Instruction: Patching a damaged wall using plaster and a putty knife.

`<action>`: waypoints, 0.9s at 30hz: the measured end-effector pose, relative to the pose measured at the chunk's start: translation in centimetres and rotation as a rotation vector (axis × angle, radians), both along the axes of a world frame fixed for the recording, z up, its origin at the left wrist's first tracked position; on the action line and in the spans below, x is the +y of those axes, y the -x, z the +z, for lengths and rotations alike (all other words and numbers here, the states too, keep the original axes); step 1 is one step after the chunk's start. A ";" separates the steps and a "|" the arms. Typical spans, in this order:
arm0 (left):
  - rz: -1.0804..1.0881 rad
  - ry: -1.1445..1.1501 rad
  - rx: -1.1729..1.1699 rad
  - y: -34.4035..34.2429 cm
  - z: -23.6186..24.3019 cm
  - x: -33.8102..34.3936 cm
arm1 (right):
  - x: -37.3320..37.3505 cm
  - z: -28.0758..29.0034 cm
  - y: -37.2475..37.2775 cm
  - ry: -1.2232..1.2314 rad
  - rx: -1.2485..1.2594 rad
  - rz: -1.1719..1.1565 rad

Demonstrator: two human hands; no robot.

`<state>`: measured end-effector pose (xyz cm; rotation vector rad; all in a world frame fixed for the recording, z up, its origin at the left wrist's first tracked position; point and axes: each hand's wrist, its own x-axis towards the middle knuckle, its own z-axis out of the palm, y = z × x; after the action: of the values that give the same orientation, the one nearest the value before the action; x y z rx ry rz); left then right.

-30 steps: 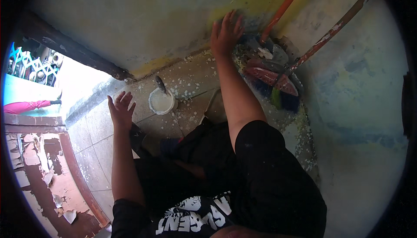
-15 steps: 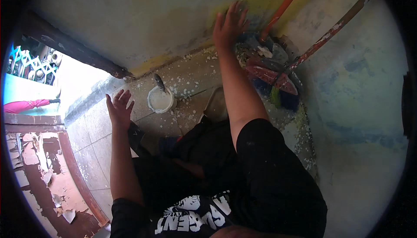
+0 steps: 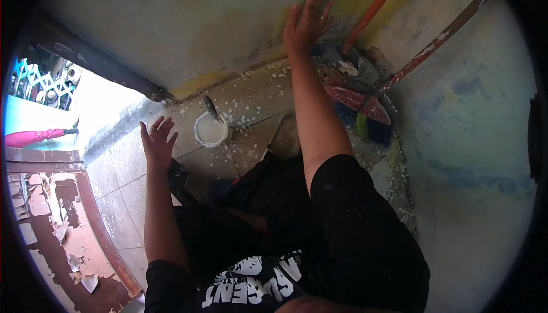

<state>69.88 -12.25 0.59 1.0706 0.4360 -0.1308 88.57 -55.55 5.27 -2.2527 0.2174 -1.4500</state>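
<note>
Yellow-stained wall [image 3: 257, 16] backs the right hand [image 3: 305, 32], grip spread; left hand [image 3: 158, 143] hangs wide.

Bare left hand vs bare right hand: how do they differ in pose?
The bare left hand is held over the grey tiled floor; the bare right hand is at the yellow-stained pale wall, contact unclear. The right hand reaches farther out from the body than the left hand. Both are open, with nothing visible in either.
</note>
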 end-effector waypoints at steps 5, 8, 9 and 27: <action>0.009 0.004 0.007 -0.5 -0.3 -0.5 | 0.1 -1.7 0.2 0.058 0.062 -0.026; -0.003 -0.007 -0.002 -0.5 0.3 -0.6 | 0.4 -0.9 0.5 0.015 0.016 0.012; -0.001 -0.008 -0.001 -0.1 0.2 -0.4 | 0.4 -1.0 0.6 0.013 0.030 0.037; -0.010 0.009 -0.028 -0.8 0.3 -0.6 | -0.9 -5.0 1.1 0.108 0.148 0.003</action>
<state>70.70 -12.84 0.86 1.0648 0.4045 -0.1269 87.51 -56.47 0.29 -2.4494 0.1855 -1.3230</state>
